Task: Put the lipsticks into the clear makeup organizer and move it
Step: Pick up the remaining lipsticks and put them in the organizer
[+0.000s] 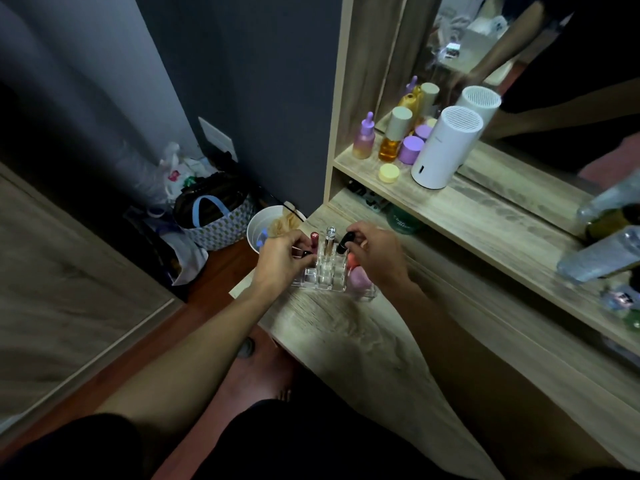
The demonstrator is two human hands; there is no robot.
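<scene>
A clear makeup organizer [322, 277] stands near the far left end of the wooden dresser top [346, 334]. A clear-capped tube [330, 239] stands upright in its middle slots. My left hand [282, 259] is at the organizer's left side, fingers closed on a dark red lipstick [313, 241] that stands upright there. My right hand [379, 252] is at the right side, fingers closed on a black lipstick [344, 244] tilted over the organizer's right slots. Pink and purple makeup sponges [356, 275] sit in a clear holder beside the organizer, under my right hand.
A shelf [485, 209] above the dresser top carries a white cylinder [445, 147], purple and amber bottles [391, 140] and a yellow jar [389, 173], with a mirror behind. On the floor to the left stand a white bin [266, 225] and a patterned bag [218, 220].
</scene>
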